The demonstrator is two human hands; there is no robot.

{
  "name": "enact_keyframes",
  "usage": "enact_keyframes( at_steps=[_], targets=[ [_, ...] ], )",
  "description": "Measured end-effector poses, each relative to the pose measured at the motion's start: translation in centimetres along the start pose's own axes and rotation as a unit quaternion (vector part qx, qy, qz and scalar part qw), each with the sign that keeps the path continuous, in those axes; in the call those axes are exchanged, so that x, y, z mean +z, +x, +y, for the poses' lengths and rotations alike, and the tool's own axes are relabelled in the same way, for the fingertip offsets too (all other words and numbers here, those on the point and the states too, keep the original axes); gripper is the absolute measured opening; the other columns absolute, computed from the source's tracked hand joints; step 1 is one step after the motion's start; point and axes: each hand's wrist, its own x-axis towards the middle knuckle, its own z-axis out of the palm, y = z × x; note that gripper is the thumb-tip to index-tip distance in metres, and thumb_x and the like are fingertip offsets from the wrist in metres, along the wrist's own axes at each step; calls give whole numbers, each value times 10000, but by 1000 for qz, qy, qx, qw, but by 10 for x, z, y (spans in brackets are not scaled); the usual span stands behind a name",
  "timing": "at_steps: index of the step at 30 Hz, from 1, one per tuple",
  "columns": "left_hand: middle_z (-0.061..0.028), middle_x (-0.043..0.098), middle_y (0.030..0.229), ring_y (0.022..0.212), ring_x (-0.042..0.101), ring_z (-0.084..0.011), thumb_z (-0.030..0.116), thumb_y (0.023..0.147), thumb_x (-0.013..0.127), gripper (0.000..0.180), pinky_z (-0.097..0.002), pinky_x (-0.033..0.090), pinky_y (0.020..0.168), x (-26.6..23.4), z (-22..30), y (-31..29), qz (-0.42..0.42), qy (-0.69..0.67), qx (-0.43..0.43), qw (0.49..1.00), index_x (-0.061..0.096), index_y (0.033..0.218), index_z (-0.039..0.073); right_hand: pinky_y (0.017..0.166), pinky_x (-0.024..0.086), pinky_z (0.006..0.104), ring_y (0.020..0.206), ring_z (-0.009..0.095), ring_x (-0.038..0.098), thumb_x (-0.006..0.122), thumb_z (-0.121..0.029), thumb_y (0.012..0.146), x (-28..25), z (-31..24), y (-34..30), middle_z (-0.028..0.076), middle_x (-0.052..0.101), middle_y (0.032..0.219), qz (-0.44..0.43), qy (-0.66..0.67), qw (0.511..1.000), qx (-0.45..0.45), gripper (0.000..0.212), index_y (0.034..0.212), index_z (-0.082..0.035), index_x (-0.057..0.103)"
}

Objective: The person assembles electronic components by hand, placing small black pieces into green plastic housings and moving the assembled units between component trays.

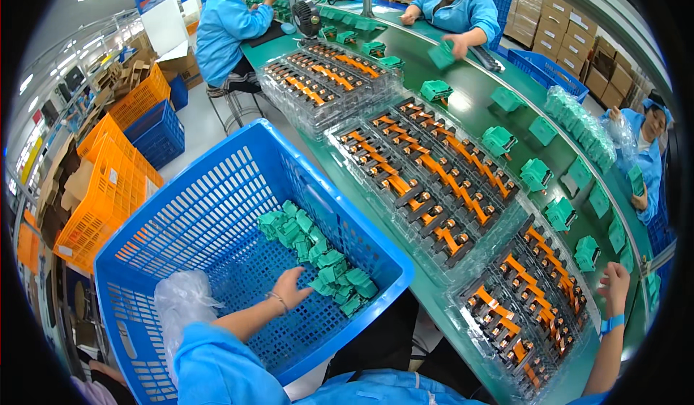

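Note:
My left hand reaches down into a large blue plastic crate, its fingers stretched out and apart. Just beside the fingertips is a heap of small green plastic housings against the crate's right wall. Nothing shows in that hand. My right hand, with a blue band at the wrist, hovers over the right side of the green work line. Its fingers are loosely bent and apart, with nothing visible in them. Close to it stands a green housing with a dark part in it.
Clear trays of black parts with orange strips line the bench, including a nearer tray and a farther stack. Crumpled clear plastic lies in the crate. Across the line, a co-worker handles a green piece. Orange crates stand left.

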Motion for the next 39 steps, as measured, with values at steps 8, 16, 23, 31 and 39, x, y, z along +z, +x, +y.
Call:
enact_keyframes(
  at_steps=[8, 16, 23, 31, 39],
  targets=[
    [-237, 413, 1182, 1080, 410, -390, 187, 612, 727, 673, -418, 362, 945, 70, 44, 34, 93, 36, -69, 993, 434, 1196, 28, 488, 434, 165, 653, 48, 508, 529, -206, 890, 3, -30, -94, -2, 539, 831, 1, 61, 996, -63, 173, 967, -54, 562],
    [-177, 555, 1114, 947, 588, -333, 237, 730, 677, 471, -379, 485, 819, 41, 8, 32, 50, -60, -42, 996, 496, 1107, 19, 505, 451, 184, 639, 65, 523, 538, -184, 885, -7, -11, -129, 20, 547, 820, -24, 79, 995, -64, 160, 937, -34, 557],
    [-87, 494, 1168, 1085, 501, -297, 185, 851, 534, 342, -562, 432, 865, -36, 44, 27, -57, -683, -214, 696, 424, 1173, 142, 523, 466, 195, 638, 73, 544, 548, -171, 876, -5, 4, -135, 28, 575, 781, -48, 115, 991, -57, 155, 923, -25, 566],
    [-129, 420, 1289, 1183, 427, -284, 90, 843, 505, 457, -498, 331, 1008, -137, 164, -6, 16, -650, 150, 745, 345, 1272, 83, 619, 464, 244, 700, 131, 574, 575, -72, 841, -16, 20, -137, 60, 611, 790, -54, 54, 986, -149, 114, 906, 14, 612],
    [-179, 268, 1399, 1294, 218, -411, 303, 923, 454, 537, -481, 339, 1034, -103, 299, -22, -168, -811, 116, 548, 251, 1363, 72, 722, 472, 356, 839, 275, 554, 634, -24, 701, -46, 25, -147, 80, 600, 841, -34, -264, 890, -370, 170, 868, -57, 631]
  ],
)
